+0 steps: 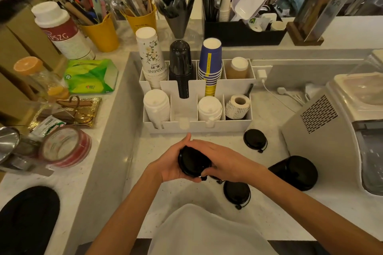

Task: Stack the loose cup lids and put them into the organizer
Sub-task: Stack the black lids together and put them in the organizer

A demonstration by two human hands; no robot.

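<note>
From the head camera, the left hand (173,160) and right hand (224,160) close together around a small stack of round black plastic cup lids (193,163), held above the pale speckled counter (207,143). Just beyond stands the white compartmented plastic organizer (196,126). Three more loose black lids (255,139) (236,192) (295,172) lie to the right.

Organizer (196,125) slot (second, front) free between lid stacks (156,105)

Landmark: organizer (196,125) on counter (269,219). Both hands just before its front wall, left hand (176,163) and right hand (226,161) around a lid stack (193,163). Loose lid (255,138) right of front corner. Another lid (236,192) and lid pile (296,172) nearer the person, rightward.
</note>
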